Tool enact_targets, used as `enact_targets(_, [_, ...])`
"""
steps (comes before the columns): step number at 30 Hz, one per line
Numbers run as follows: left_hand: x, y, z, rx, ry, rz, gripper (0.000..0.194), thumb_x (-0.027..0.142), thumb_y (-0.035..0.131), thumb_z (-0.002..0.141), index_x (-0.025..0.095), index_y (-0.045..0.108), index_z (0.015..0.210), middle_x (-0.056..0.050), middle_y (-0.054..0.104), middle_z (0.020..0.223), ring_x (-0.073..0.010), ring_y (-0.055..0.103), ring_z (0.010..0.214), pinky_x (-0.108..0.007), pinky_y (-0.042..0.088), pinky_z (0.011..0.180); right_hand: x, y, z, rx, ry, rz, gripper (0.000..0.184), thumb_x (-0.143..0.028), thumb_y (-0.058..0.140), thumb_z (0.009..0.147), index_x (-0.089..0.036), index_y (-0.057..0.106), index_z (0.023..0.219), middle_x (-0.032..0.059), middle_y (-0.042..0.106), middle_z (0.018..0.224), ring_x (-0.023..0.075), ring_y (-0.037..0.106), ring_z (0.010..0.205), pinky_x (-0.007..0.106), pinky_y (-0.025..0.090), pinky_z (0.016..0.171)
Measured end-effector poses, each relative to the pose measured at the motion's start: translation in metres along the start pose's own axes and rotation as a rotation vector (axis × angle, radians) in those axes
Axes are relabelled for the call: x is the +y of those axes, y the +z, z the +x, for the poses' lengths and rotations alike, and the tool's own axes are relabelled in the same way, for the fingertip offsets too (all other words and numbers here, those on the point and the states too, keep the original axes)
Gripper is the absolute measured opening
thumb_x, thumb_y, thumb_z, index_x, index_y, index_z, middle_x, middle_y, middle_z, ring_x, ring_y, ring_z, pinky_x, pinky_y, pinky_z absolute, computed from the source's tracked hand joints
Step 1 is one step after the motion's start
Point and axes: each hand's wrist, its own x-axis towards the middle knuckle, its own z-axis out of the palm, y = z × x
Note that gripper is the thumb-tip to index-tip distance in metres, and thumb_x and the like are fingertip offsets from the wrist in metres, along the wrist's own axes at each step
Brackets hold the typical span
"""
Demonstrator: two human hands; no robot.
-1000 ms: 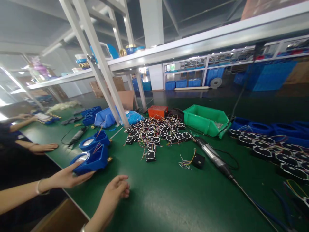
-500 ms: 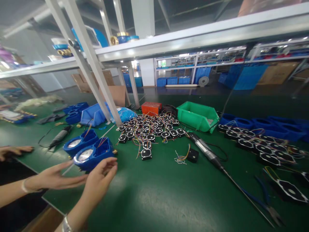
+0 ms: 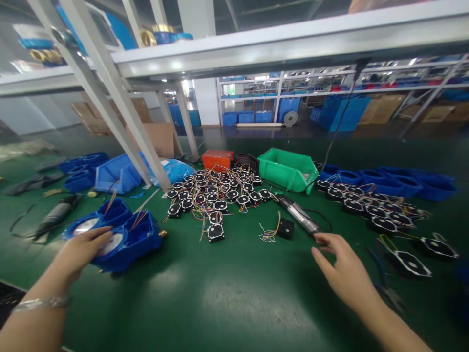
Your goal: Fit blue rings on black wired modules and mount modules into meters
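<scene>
My left hand is closed over the dial end of the nearer blue water meter. This meter has an open compartment with thin coloured wires and a brass fitting on its right. A second blue meter sits right behind it, partly hidden. My right hand reaches over the table with thumb and fingers apart. Its fingertips are at the lower end of a silver-and-black electric screwdriver, whose long shaft is hidden by the hand. Left of it lies a black module with coloured wires.
Several black wired modules are heaped mid-table, with more in rows at right. Behind stand a green bin and a red box. Pliers lie right of my right hand. A shelf post rises at left.
My left hand has moved from the nearer meter's right side onto its dial end. My right hand has come into view by the screwdriver. Another person's hands at left have gone from view.
</scene>
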Motion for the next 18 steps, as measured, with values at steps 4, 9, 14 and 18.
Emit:
enact_targets(4, [-0.005, 0.000, 0.003, -0.148, -0.094, -0.215, 0.028, 0.026, 0.057, 0.069, 0.010, 0.055, 0.091, 0.007, 0.063, 0.062, -0.0086, 0.058, 0.058, -0.019, 0.044, 0.063, 0.010, 0.040, -0.012, -0.001, -0.144, -0.107, 0.038, -0.044, 0.034, 0.079, -0.013, 0.052, 0.092, 0.0094, 0.051, 0.096, 0.0168, 0.052, 0.085, 0.030, 0.045, 0.073])
enact_targets(9, [-0.003, 0.011, -0.009, -0.302, -0.161, -0.247, 0.041, 0.025, 0.070, 0.055, 0.010, 0.057, 0.090, -0.006, 0.067, 0.074, -0.0170, 0.061, 0.062, -0.024, 0.047, 0.059, 0.020, 0.046, -0.016, 0.036, -0.213, -0.136, 0.038, -0.044, 0.032, 0.080, -0.014, 0.053, 0.090, 0.0082, 0.052, 0.094, 0.0161, 0.052, 0.084, 0.030, 0.045, 0.075])
enact_targets(14, [0.003, 0.052, -0.049, -0.487, -0.120, -0.309, 0.055, 0.031, 0.068, 0.058, 0.015, 0.047, 0.106, -0.008, 0.062, 0.094, -0.0237, 0.059, 0.083, -0.032, 0.047, 0.071, 0.008, 0.043, -0.014, 0.074, -0.251, -0.110, 0.034, -0.041, 0.033, 0.081, -0.014, 0.054, 0.086, 0.0077, 0.052, 0.091, 0.0147, 0.052, 0.083, 0.028, 0.044, 0.074])
enact_targets(18, [0.006, 0.097, -0.093, -0.583, -0.065, -0.318, 0.052, 0.031, 0.065, 0.060, 0.016, 0.041, 0.103, -0.007, 0.061, 0.091, -0.0232, 0.059, 0.081, -0.033, 0.046, 0.070, -0.022, 0.036, -0.016, 0.013, -0.334, -0.004, 0.027, -0.036, 0.038, 0.082, -0.016, 0.054, 0.088, 0.0057, 0.052, 0.091, 0.0120, 0.051, 0.084, 0.024, 0.042, 0.075])
